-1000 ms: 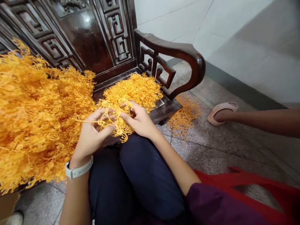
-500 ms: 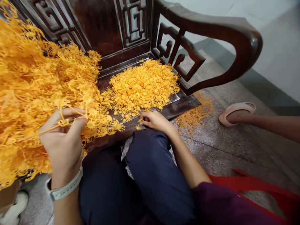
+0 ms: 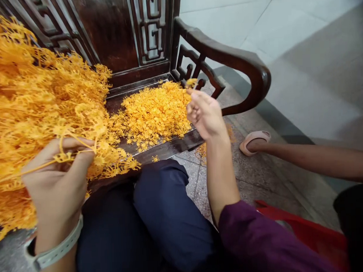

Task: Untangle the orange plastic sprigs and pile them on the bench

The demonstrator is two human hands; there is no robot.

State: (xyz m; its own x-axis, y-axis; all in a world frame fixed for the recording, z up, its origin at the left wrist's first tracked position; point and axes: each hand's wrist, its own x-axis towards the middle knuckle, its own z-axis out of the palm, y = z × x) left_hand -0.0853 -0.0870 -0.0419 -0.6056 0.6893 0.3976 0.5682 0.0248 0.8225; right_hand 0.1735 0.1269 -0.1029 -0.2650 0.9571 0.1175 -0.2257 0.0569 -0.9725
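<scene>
My left hand (image 3: 59, 184), wearing a pale watch, is closed on an orange-yellow plastic flower sprig (image 3: 63, 156) at the edge of a big tangled heap (image 3: 49, 105) of the same stuff. Raised beside the chair's armrest, my right hand (image 3: 206, 113) pinches a small yellow plastic flower piece (image 3: 192, 83), somewhat blurred. Below and left of that hand, a pile of loose yellow flower pieces (image 3: 157, 111) lies on the dark wooden seat. One single flower piece (image 3: 155, 158) sits at the seat's front edge, near my knee.
A carved wooden backrest (image 3: 109, 35) and a curved armrest (image 3: 241, 58) bound the seat. Orange bits (image 3: 201, 152) lie on the speckled floor. Another person's leg (image 3: 313, 159) with a pink slipper (image 3: 253, 141) reaches in from the right. A red item (image 3: 312, 230) is by my sleeve.
My right hand has risen from the seat's front edge to beside the armrest, with a small flower piece in its fingers. My left hand keeps its hold. The view has shifted right.
</scene>
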